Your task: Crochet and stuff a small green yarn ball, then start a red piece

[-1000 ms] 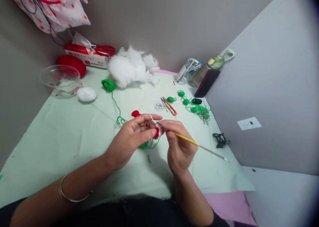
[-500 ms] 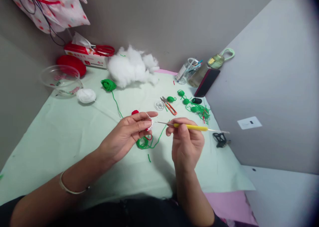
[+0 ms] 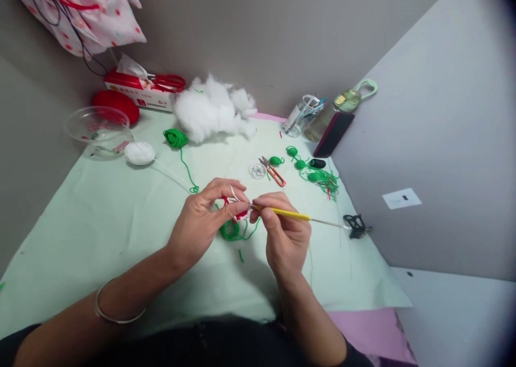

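Between the thumb and fingers of my left hand [image 3: 201, 216] is a small red and white crochet piece [image 3: 242, 215], partly covered by the fingers. White yarn [image 3: 234, 193] loops over the left index finger. My right hand [image 3: 285, 235] grips a crochet hook [image 3: 288, 213] by its yellow handle, pen-like. The hook's tip is at the piece, between both hands' fingertips, and too small to make out. Just below the piece lies a coil of green yarn [image 3: 229, 231] on the cloth. A white yarn ball [image 3: 139, 153] sits to the left, its strand running toward my left hand.
Orange-handled thread snips [image 3: 274, 173] lie beyond my hands beside a small clear dish [image 3: 258, 171]. Green crocheted bits [image 3: 300, 164] are at the right. White stuffing [image 3: 213, 112], a tissue box [image 3: 139, 94] and a plastic bowl [image 3: 99, 133] stand at the back. A bottle [image 3: 322, 122] is near the right wall.
My right hand has moved left with the hook, bringing its tip to the crochet piece. My left hand has turned slightly, so more red shows, and the fingertips are now close together.
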Motion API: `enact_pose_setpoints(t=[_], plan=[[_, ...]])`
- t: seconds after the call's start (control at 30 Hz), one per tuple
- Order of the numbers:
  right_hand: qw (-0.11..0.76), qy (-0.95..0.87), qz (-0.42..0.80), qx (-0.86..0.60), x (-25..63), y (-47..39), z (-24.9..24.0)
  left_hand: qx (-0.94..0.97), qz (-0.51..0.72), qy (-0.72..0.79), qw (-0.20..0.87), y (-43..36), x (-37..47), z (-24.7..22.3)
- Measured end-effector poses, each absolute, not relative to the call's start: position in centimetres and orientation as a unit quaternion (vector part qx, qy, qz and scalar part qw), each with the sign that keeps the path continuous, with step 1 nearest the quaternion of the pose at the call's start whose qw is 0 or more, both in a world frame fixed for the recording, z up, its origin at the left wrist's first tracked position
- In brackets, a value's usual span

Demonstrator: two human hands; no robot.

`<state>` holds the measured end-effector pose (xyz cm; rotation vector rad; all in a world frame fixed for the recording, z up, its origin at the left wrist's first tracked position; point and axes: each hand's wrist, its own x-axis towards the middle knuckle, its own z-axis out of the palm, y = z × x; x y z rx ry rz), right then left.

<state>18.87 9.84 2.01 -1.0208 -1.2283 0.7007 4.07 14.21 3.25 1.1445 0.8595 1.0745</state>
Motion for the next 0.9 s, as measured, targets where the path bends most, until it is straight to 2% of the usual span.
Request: enact_pose_setpoints(t=[0.17, 0.3, 0.37, 0.5, 0.6, 0.77, 0.9], plan=[[0.589, -0.537, 0.403, -0.45, 19.2, 9.9, 3.2, 0.444, 0.438, 0.325, 0.711, 14.5, 2.8, 3.1], [0.479, -0.561, 0.523, -0.427, 19.3, 10.5, 3.9, 0.45, 0.426, 0.31, 0.721, 14.5, 2.0, 2.7], [0.438, -0.587, 0.541, -0.413, 19.1, 10.9, 4.0, 0.452, 0.417, 0.308, 0.726, 14.6, 1.8, 2.5], [0.473, -0.655, 0.381, -0.449, 18.8, 11.7, 3.8, 0.4, 0.405, 0.302, 0.765, 15.1, 1.3, 1.9], [0.463, -0.712, 0.275, -0.45, 19.0, 12.1, 3.2, 0.348, 0.387, 0.306, 0.797, 15.4, 0.7, 1.1], [0.432, -0.761, 0.189, -0.446, 19.3, 12.5, 2.5, 0.283, 0.384, 0.305, 0.824, 15.7, -0.3, -0.3], [0.417, -0.768, 0.18, -0.452, 19.0, 12.9, 2.5, 0.226, 0.371, 0.279, 0.856, 15.8, -0.3, -0.8]])
